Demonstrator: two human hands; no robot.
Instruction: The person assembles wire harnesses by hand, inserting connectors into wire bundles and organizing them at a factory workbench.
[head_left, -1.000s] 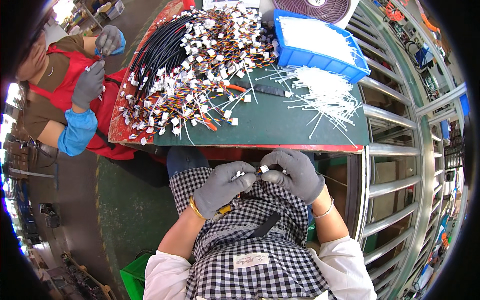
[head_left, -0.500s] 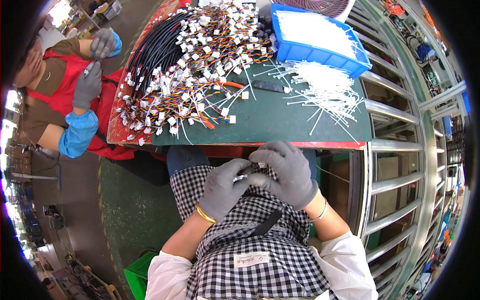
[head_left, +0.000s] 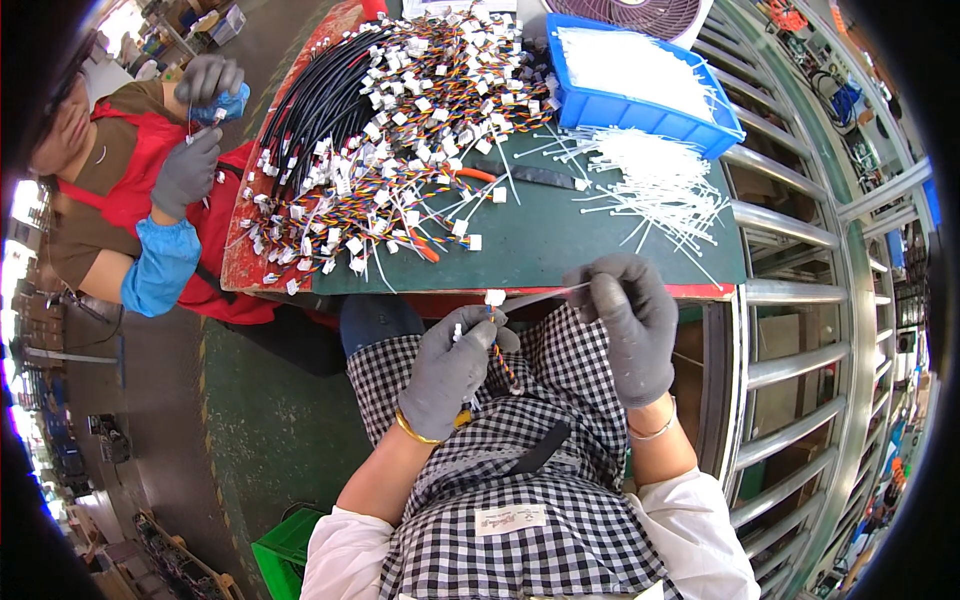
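Harness (head_left: 504,362) sat over the apron (head_left: 480,470), clamped in the left hand (head_left: 445,370), seemingly for steadiness; the right hand (head_left: 637,330) pinched the white tie (head_left: 545,296), apparently to tension it

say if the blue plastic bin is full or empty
Full, or nearly: white cable ties spread across the blue plastic bin up near its rim; their depth is hidden.

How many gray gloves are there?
4. One is on the wearer's left hand, one on the right hand. The other two, an upper glove and a lower glove, are on the co-worker at left. Others may be hidden.
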